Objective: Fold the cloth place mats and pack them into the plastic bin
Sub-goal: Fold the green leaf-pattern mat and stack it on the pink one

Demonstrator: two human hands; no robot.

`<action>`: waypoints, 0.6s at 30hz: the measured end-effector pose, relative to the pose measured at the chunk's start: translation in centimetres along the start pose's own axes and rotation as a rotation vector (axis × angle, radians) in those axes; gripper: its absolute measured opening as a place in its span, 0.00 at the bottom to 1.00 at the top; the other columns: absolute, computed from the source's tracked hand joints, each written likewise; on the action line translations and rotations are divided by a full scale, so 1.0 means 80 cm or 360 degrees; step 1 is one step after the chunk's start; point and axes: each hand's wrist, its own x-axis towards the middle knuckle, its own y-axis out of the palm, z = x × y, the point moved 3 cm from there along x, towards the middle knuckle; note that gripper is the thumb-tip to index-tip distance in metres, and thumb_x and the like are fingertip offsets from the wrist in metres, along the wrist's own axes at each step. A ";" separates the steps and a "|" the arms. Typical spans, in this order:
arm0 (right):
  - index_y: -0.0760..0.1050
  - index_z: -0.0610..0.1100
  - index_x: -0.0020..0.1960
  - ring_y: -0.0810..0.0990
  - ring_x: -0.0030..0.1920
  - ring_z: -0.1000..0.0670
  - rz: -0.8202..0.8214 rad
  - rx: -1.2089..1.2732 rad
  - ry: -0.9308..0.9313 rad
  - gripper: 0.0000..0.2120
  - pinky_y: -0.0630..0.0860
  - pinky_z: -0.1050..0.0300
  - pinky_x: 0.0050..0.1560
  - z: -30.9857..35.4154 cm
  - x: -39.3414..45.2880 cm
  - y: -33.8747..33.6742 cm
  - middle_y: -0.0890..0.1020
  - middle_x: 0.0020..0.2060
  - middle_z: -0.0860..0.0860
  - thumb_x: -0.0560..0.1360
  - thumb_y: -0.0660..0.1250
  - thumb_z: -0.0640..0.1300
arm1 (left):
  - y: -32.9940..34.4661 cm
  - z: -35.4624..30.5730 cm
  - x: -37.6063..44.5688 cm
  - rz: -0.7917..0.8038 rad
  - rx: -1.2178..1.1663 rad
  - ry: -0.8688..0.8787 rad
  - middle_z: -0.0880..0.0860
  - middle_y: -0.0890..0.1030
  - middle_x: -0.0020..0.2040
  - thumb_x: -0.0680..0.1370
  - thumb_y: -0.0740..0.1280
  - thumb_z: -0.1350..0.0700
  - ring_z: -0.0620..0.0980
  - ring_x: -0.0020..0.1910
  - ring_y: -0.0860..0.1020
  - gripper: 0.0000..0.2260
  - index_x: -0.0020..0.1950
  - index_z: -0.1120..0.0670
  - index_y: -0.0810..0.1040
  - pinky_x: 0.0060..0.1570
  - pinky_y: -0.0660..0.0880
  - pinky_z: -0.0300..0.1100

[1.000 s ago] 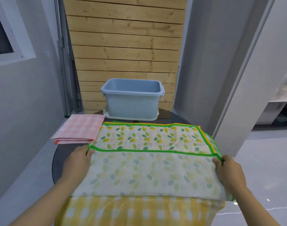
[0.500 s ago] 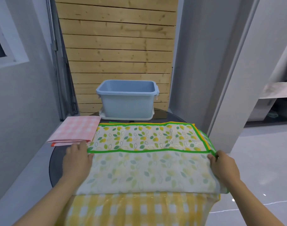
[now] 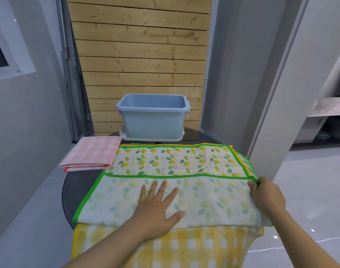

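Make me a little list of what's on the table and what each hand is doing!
Leaf mat: folded once, green border showing
Left hand: flat, pressing the leaf mat's near half
Right hand: pinching the leaf mat's right edge
Pink checked mat: folded, on the left
Yellow checked mat: under the leaf mat
Blue bin: behind, nothing seen inside

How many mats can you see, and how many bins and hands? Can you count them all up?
Mats: 3, the pink mat, the leaf mat and the yellow mat
Bins: 1, the blue bin
Hands: 2, the left hand and the right hand
Total: 6
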 end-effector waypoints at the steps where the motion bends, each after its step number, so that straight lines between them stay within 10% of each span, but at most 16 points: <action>1: 0.71 0.39 0.45 0.70 0.40 0.42 -0.0005 0.0011 0.0001 0.14 0.67 0.52 0.38 -0.001 0.001 0.000 0.76 0.39 0.42 0.79 0.58 0.50 | 0.002 0.002 0.001 -0.0009 0.0007 -0.0006 0.47 0.34 0.77 0.61 0.31 0.25 0.51 0.74 0.30 0.42 0.75 0.36 0.37 0.71 0.31 0.58; 10: 0.76 0.36 0.54 0.78 0.47 0.34 -0.0480 -0.0331 -0.0576 0.20 0.72 0.45 0.47 0.057 -0.035 -0.011 0.80 0.48 0.36 0.72 0.57 0.49 | 0.005 0.002 0.002 -0.0069 0.0040 -0.0014 0.48 0.34 0.77 0.62 0.30 0.26 0.51 0.74 0.30 0.41 0.74 0.36 0.37 0.71 0.32 0.58; 18: 0.54 0.58 0.75 0.47 0.77 0.49 0.0480 -0.0340 -0.1155 0.43 0.45 0.50 0.73 0.132 -0.141 0.055 0.51 0.77 0.52 0.66 0.29 0.72 | 0.006 0.001 0.003 -0.0099 0.0040 -0.0048 0.47 0.36 0.77 0.61 0.30 0.26 0.51 0.75 0.32 0.41 0.75 0.35 0.38 0.71 0.32 0.58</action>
